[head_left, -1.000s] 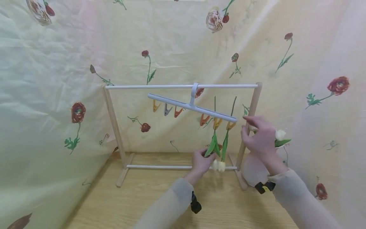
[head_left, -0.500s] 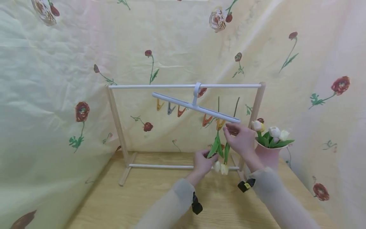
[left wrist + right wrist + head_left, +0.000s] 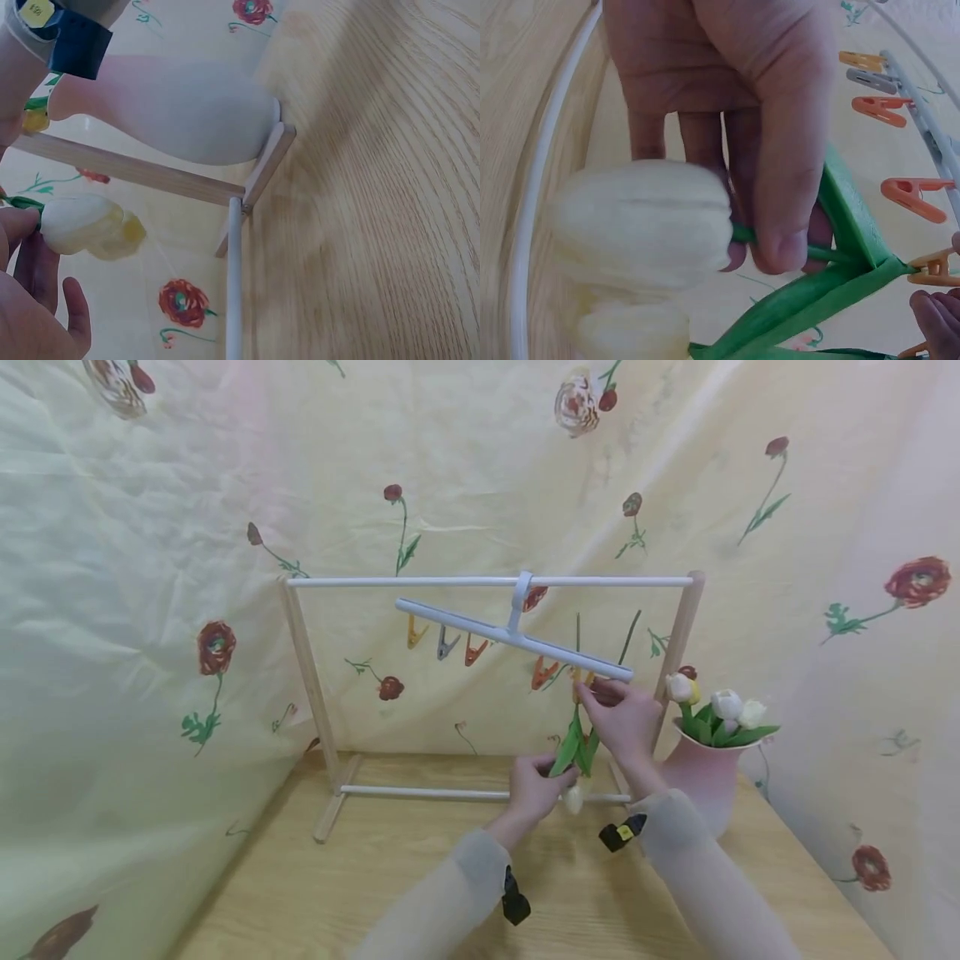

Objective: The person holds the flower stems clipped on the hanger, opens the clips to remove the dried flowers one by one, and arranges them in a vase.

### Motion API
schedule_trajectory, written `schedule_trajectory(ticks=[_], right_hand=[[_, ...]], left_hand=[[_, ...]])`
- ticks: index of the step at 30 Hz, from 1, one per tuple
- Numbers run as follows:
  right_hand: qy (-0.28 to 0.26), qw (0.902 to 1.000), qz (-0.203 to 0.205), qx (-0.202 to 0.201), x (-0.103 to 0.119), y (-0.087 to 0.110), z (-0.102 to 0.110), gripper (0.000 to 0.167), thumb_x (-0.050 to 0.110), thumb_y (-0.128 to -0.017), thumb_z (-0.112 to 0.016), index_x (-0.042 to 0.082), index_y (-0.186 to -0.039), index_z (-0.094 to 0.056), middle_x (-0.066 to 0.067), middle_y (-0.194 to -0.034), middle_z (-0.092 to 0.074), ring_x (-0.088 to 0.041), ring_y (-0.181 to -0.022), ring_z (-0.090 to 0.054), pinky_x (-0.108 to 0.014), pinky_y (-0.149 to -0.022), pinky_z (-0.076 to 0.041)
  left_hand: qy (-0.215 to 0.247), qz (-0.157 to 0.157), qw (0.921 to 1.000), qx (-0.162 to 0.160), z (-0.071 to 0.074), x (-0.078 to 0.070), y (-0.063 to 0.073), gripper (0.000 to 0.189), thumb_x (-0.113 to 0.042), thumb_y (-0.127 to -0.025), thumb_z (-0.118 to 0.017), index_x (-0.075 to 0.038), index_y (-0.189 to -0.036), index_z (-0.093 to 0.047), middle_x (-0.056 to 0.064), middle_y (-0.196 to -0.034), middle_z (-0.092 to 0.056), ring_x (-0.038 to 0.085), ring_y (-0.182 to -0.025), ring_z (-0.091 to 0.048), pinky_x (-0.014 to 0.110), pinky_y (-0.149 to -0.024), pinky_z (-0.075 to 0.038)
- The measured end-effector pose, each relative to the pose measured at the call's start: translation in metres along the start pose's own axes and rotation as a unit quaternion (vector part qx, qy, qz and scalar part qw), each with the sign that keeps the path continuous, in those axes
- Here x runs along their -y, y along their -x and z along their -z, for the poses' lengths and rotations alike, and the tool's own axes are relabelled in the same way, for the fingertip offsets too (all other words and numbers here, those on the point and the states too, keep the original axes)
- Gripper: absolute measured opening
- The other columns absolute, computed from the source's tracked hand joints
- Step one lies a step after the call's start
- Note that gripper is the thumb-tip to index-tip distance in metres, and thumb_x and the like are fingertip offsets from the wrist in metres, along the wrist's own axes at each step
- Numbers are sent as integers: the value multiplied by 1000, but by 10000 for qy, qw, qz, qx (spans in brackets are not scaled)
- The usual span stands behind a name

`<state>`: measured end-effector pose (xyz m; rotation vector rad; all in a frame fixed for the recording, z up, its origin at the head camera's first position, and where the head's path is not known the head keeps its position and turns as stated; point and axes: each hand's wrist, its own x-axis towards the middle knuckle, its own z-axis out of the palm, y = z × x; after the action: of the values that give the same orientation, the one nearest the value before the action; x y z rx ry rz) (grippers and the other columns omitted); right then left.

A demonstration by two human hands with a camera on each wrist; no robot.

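My left hand (image 3: 534,789) pinches the green stem of a white tulip (image 3: 572,799) just above its downward-hanging bloom. The right wrist view shows this tulip (image 3: 641,217) close up, its leaves folded toward a yellow clothespin (image 3: 934,268). On either side of that clothespin are fingers of my right hand (image 3: 624,722), which pinch it under the low right end of a tilted white hanger (image 3: 513,637). A second pale tulip (image 3: 630,326) hangs beside the first; my right hand largely hides it in the head view.
A white rail (image 3: 405,582) on a wooden-legged rack (image 3: 309,689) carries the hanger. Orange (image 3: 545,672), grey (image 3: 447,645) and other clothespins hang along it. A pink-white vase (image 3: 705,781) of tulips stands right of the rack on the wooden table (image 3: 420,868). Flowered cloth (image 3: 450,452) surrounds everything.
My right hand has moved left from beside the rack's right leg to the yellow clothespin, uncovering the vase. My left hand stays on the tulip stem.
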<state>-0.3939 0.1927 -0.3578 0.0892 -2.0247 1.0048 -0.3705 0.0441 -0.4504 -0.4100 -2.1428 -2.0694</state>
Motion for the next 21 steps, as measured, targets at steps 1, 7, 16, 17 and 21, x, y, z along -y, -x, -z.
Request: schedule_trajectory(ticks=[1, 7, 16, 17, 21], right_hand=[[41, 10000, -53, -44, 1, 0, 0, 48, 53, -91, -81, 8, -108, -84, -11, -101, -83, -29, -87, -82, -3, -68, -44], [108, 9991, -372, -176, 5, 1, 0, 51, 60, -88, -81, 11, -102, -85, -8, -96, -84, -25, -84, -82, -10, -66, -45], [246, 9989, -383, -144, 10, 1, 2, 45, 55, -92, -78, 12, -102, -85, -7, -96, -84, -25, -82, -80, -11, -61, -45], [233, 9988, -416, -119, 10, 0, 2, 45, 55, -93, -78, 12, -103, -85, -7, -97, -84, -24, -82, -80, -11, -61, -46], [182, 9977, -652, 11, 10, 0, 2, 45, 57, -92, -77, 15, -105, -85, -4, -98, -84, -19, -81, -78, -12, -59, -47]], left_hand=[[7, 1, 10000, 6, 0, 0, 0, 15, -11, -89, -85, -7, -103, -84, 6, -92, -83, 5, -76, -73, 22, -72, -61], [-87, -40, 10000, 19, 1, -1, 1, 13, -11, -89, -86, -6, -101, -84, 7, -90, -83, 3, -72, -70, 19, -68, -59], [-92, -21, 9999, 112, 9, -3, 2, 16, -11, -91, -83, -7, -107, -83, 8, -94, -83, 10, -79, -77, 27, -76, -64], [-110, -25, 9999, 123, 10, -3, 2, 17, -11, -92, -83, -7, -108, -83, 8, -94, -83, 10, -80, -77, 27, -77, -64], [-238, -37, 9996, 154, 16, -1, 2, 18, -10, -92, -82, -8, -110, -83, 6, -94, -83, 9, -79, -76, 26, -77, -64]])
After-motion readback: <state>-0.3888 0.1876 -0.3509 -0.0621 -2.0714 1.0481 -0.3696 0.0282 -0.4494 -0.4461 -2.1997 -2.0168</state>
